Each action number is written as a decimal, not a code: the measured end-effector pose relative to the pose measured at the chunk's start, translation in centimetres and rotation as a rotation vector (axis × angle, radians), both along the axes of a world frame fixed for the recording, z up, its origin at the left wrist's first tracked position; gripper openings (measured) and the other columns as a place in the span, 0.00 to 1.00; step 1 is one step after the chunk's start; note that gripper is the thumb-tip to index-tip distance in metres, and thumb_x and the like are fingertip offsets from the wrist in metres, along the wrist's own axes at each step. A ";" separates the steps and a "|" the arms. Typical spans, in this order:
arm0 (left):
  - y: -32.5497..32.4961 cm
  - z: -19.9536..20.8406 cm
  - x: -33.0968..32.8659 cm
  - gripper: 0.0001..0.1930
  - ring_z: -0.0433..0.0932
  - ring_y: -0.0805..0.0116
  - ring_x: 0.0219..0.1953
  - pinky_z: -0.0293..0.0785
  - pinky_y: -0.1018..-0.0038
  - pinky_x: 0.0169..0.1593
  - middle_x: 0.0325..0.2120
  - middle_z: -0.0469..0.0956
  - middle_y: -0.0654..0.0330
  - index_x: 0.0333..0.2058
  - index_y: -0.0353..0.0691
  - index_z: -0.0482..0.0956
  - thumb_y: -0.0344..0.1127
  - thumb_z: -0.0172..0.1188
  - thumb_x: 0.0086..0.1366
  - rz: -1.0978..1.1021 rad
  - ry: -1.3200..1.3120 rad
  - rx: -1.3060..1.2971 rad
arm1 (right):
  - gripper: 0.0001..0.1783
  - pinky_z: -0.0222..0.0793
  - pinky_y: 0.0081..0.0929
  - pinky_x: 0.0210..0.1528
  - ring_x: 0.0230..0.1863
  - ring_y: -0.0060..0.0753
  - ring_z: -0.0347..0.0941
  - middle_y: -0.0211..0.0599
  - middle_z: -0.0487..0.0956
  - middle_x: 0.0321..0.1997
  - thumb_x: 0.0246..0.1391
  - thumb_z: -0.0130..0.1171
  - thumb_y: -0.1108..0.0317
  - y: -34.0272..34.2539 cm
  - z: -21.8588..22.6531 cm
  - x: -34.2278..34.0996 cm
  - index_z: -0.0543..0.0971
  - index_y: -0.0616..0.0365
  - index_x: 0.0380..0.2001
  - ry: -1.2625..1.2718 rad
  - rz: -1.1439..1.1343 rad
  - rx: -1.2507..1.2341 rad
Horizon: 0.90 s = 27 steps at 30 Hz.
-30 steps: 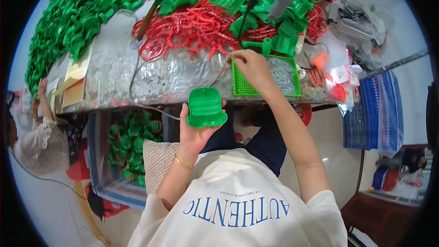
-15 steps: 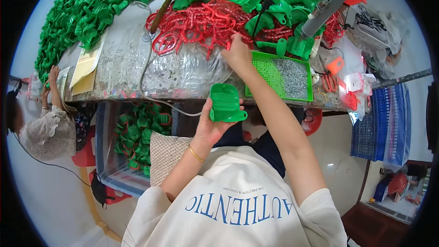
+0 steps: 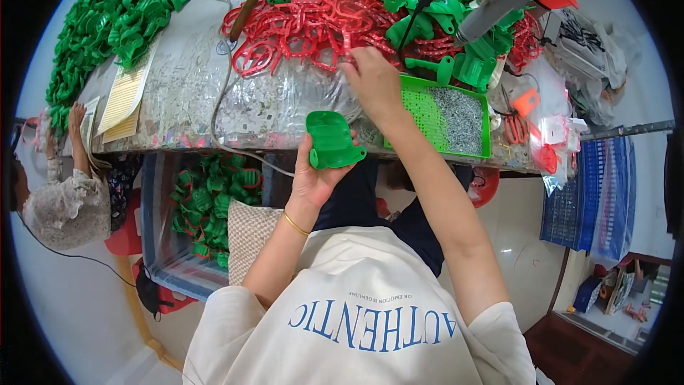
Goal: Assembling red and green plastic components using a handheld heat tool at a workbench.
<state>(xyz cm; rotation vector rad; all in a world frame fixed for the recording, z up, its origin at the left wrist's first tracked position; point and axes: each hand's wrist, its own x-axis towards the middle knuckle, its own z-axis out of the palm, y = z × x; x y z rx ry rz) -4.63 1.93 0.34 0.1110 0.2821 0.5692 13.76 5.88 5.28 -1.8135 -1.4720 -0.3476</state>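
Note:
A scoop-shaped green plastic piece (image 3: 332,141) is in my left hand (image 3: 313,184), held just off the table's front edge with its ribbed hollow side up. My fingers close round its lower left side. At the front of a heap of thin red plastic loops (image 3: 303,28), my right hand (image 3: 377,85) has its thumb and forefinger drawn together in a pinch. The fingertips are a little blurred and lie against the red loops; what is between them I cannot make out. Beside my right wrist stands a green tray (image 3: 420,108) with small silvery metal parts (image 3: 459,117).
Green pieces (image 3: 135,18) pile up along the far left. A grey electric driver (image 3: 495,7) hangs above the tray. A cable (image 3: 226,110) crosses the table. Orange-handled scissors (image 3: 514,128) lie right. A bin of assembled pieces (image 3: 214,203) stands below; another person (image 3: 68,203) sits left.
My right hand has drawn slightly back at the near edge of the red loops. The left hand still holds the green piece. The whole view has shifted a little.

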 end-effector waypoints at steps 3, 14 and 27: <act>-0.1 0.1 0.0 0.35 0.70 0.54 0.54 0.65 0.56 0.59 0.53 0.69 0.48 0.57 0.38 0.63 0.55 0.59 0.59 0.017 -0.042 -0.013 | 0.12 0.70 0.29 0.29 0.24 0.33 0.74 0.42 0.77 0.28 0.47 0.63 0.65 0.2 0.4 0.0 0.76 0.62 0.33 -0.016 0.012 -0.016; -0.3 -1.0 2.6 0.33 0.68 0.62 0.55 0.62 0.57 0.61 0.53 0.69 0.58 0.57 0.43 0.65 0.55 0.59 0.59 0.096 -0.091 -0.106 | 0.14 0.70 0.33 0.30 0.28 0.38 0.74 0.36 0.75 0.30 0.45 0.63 0.67 -9.2 5.3 -5.7 0.77 0.54 0.37 -0.055 0.193 -0.247; -3.1 1.4 4.4 0.36 0.66 0.55 0.58 0.62 0.53 0.59 0.56 0.66 0.55 0.59 0.45 0.62 0.58 0.58 0.57 -0.149 -0.244 -0.134 | 0.10 0.69 0.27 0.31 0.27 0.32 0.76 0.40 0.75 0.29 0.52 0.58 0.68 -13.3 6.4 -1.0 0.78 0.61 0.36 0.296 -0.021 -0.484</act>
